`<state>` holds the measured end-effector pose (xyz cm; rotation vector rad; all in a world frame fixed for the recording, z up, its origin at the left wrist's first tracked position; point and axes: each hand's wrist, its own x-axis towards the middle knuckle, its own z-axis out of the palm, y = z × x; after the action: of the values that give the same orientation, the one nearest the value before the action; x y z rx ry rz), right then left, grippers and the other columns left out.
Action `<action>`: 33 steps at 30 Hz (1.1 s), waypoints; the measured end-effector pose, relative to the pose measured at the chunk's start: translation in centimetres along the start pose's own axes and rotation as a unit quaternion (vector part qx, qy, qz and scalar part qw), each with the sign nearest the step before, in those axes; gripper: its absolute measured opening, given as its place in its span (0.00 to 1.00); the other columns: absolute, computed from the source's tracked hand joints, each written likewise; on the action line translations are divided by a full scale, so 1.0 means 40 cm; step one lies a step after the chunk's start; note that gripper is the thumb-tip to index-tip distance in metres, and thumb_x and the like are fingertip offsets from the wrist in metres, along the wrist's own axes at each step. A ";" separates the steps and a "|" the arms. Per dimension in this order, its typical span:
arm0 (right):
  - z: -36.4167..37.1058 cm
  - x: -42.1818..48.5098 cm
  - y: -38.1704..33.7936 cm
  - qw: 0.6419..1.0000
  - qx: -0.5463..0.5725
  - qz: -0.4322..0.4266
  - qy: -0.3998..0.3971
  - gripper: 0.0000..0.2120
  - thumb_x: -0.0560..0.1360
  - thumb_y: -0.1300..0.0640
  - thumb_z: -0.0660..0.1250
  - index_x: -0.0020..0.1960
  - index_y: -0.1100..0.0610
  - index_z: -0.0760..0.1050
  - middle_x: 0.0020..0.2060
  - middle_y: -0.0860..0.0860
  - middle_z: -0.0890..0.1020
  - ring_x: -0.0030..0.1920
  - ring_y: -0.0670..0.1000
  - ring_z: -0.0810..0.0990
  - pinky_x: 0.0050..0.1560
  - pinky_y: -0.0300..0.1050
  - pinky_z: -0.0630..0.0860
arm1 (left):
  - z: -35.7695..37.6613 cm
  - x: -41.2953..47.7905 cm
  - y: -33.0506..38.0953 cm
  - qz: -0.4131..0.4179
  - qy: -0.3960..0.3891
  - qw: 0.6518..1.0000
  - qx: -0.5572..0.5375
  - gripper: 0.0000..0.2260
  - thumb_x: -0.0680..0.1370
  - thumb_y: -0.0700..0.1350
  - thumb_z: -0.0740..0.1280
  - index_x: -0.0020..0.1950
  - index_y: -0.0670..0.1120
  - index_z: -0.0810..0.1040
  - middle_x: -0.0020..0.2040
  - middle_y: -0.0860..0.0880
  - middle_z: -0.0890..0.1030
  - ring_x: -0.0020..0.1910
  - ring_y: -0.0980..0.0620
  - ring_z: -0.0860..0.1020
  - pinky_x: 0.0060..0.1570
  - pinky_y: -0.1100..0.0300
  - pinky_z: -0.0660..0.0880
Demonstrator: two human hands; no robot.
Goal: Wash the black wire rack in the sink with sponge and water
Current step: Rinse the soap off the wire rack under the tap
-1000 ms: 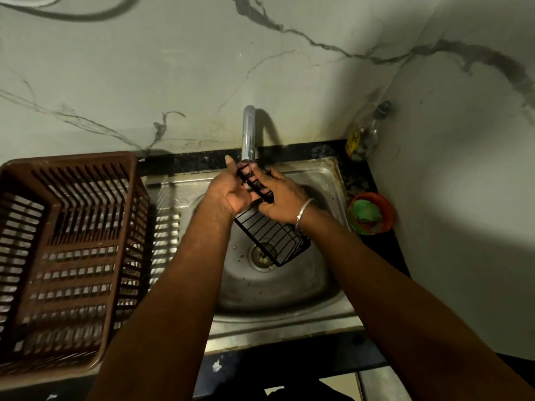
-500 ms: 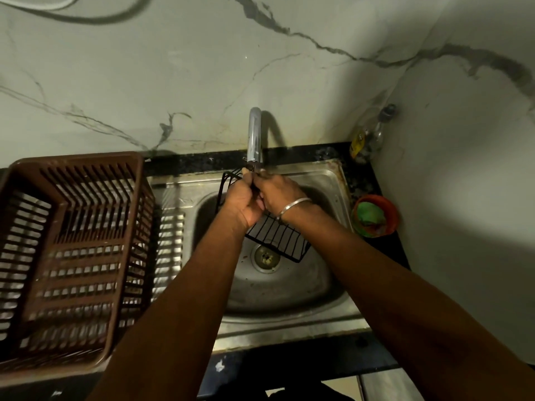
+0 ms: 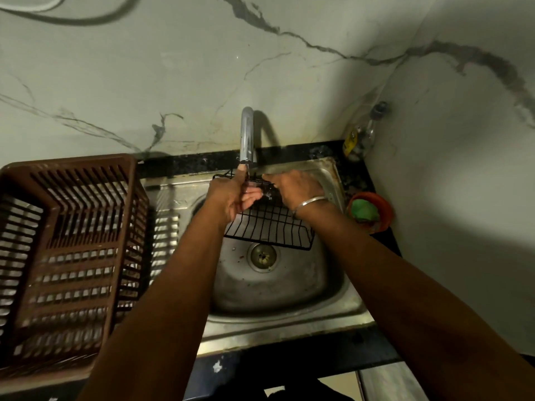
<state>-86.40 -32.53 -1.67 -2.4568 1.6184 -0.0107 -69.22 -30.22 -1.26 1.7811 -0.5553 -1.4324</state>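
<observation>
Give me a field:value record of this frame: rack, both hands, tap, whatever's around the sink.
rack: black wire rack, tilted over sink drain, upper end under faucet
left hand: on rack's upper end, grip unclear
right hand: fingers curled on rack's top edge
water: flow not discernible
left of sink: brown slotted basket
right of sink: orange bowl holding green item
corner: bottle
</observation>
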 end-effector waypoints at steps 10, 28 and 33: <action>-0.068 0.060 0.017 0.995 0.074 -0.014 -0.059 0.12 0.80 0.54 0.73 0.62 0.43 0.84 0.54 0.48 0.86 0.54 0.54 0.83 0.59 0.51 0.77 | -0.031 0.012 -0.012 0.302 0.152 0.795 0.504 0.18 0.78 0.62 0.72 0.65 0.56 0.83 0.63 0.48 0.80 0.64 0.46 0.75 0.63 0.48 0.70; 0.007 0.084 -0.021 0.991 -0.032 -0.129 0.013 0.08 0.83 0.53 0.67 0.61 0.52 0.78 0.55 0.53 0.84 0.58 0.57 0.82 0.58 0.54 0.73 | -0.063 0.047 -0.018 0.266 0.124 0.733 0.614 0.08 0.86 0.53 0.65 0.60 0.58 0.83 0.44 0.47 0.82 0.46 0.44 0.81 0.49 0.50 0.80; 0.014 0.103 -0.022 0.990 -0.036 -0.130 0.032 0.09 0.84 0.51 0.64 0.61 0.52 0.78 0.54 0.52 0.85 0.56 0.58 0.81 0.60 0.54 0.69 | -0.090 0.047 -0.051 0.262 0.127 0.782 0.551 0.10 0.86 0.55 0.64 0.59 0.58 0.84 0.48 0.45 0.84 0.47 0.43 0.82 0.49 0.50 0.79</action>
<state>-83.91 -35.85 -2.49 -2.7308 1.3320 -0.0702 -65.53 -29.31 -3.76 2.2970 -1.8277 -0.3845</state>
